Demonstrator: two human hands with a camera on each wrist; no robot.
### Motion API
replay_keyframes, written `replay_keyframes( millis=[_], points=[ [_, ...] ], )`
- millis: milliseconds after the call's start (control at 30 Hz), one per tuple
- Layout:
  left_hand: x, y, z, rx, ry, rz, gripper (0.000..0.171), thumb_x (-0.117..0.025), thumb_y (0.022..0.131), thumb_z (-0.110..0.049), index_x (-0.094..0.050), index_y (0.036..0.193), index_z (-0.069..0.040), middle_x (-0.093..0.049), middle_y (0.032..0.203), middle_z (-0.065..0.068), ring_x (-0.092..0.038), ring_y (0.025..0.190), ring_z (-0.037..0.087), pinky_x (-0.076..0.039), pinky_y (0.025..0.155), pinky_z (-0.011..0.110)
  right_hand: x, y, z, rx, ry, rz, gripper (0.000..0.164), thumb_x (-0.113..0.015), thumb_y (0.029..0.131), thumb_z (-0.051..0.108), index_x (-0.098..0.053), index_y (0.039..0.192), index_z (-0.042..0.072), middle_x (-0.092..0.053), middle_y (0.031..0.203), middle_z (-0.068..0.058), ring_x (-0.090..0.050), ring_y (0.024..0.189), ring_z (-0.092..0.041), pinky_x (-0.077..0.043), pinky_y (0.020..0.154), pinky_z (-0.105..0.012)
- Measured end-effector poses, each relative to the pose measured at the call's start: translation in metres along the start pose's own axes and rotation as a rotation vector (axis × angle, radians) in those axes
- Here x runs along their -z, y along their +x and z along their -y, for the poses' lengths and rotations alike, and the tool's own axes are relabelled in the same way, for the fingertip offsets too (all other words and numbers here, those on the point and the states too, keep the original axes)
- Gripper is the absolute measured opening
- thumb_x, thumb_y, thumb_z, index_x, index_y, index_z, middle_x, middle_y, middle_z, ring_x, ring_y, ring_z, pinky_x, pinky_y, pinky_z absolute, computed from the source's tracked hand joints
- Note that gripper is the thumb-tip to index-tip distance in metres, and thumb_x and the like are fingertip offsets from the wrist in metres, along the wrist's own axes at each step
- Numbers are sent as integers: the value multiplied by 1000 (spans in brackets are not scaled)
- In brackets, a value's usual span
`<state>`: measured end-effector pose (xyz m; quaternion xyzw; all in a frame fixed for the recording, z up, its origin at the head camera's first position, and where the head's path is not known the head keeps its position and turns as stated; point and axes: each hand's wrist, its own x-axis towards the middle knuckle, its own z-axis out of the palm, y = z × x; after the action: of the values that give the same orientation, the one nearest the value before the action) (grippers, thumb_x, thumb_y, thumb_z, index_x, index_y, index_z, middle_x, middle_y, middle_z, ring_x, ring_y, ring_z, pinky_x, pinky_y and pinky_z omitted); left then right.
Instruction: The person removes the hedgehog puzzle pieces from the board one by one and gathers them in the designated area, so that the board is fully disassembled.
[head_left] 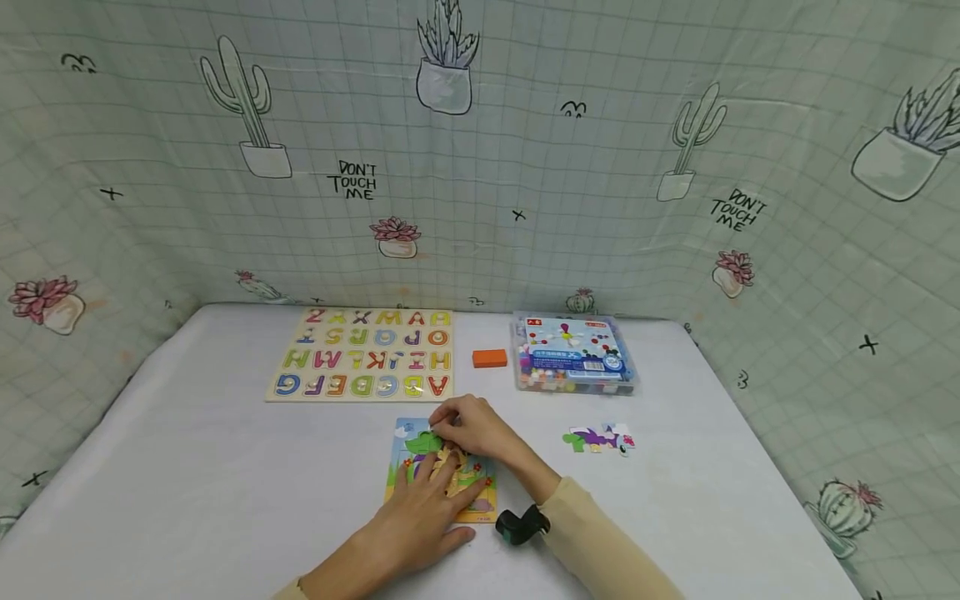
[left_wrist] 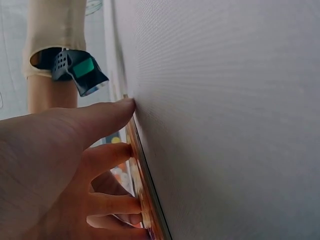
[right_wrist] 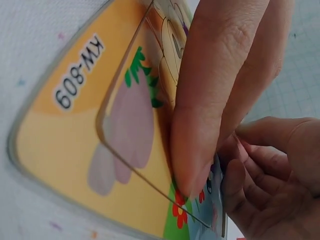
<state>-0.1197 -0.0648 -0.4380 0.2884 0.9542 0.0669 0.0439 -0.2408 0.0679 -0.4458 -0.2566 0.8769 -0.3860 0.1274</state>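
A small picture jigsaw board [head_left: 483, 515] lies on the white table, its yellow corner marked KW-809 [right_wrist: 79, 72] in the right wrist view. My left hand [head_left: 423, 510] rests over its lower part, fingers spread and fairly straight, fingertips on the picture; the thumb reaches past the near edge. At the top of the board, my right hand [head_left: 471, 427] has its thumb and fingers curled together in a pinch beside the green dinosaur head [head_left: 424, 442]. The puzzle piece between those fingertips is mostly hidden by them.
Joined loose puzzle pieces [head_left: 598, 438] lie to the right. Behind the board sit a wooden alphabet board [head_left: 360, 360], an orange block [head_left: 490, 358] and a clear box of colourful parts [head_left: 573, 354]. A black wrist camera [head_left: 521, 525] is on my right wrist.
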Motion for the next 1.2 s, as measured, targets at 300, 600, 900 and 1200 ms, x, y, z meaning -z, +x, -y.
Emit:
replay_keyframes(
  millis=[300, 600, 900, 1200],
  points=[
    [-1, 0, 0, -12, 7, -16, 55, -59, 92, -52, -51, 143, -32, -40, 152, 16, -40, 137, 46, -39, 95, 72, -2, 5, -2, -43, 14, -31, 9, -67, 92, 18, -71, 94, 9, -70, 77, -2, -63, 58, -8, -47, 53, -19],
    [0, -1, 2, 5, -35, -6, 55, -60, 92, -51, -52, 142, -30, -39, 153, 18, -38, 137, 48, -35, 97, 75, -7, 10, 3, -101, 115, -54, 10, -69, 91, 20, -71, 88, 11, -72, 71, -1, -66, 56, -10, -51, 51, -22],
    [-1, 1, 0, -7, -22, -7, 56, -61, 91, -52, -51, 143, -31, -39, 152, 19, -37, 138, 47, -36, 97, 74, -5, 9, 2, -122, 226, -55, 11, -70, 90, 15, -71, 96, 6, -75, 76, -7, -69, 56, -14, -54, 51, -25],
    [-1, 2, 0, -5, -4, -3, 56, -61, 91, -53, -52, 142, -32, -39, 152, 17, -37, 137, 45, -37, 95, 75, -7, 9, 2, -122, 177, -22, 15, -71, 90, 18, -76, 101, 10, -76, 80, -4, -71, 66, -10, -54, 63, -21]
  ],
)
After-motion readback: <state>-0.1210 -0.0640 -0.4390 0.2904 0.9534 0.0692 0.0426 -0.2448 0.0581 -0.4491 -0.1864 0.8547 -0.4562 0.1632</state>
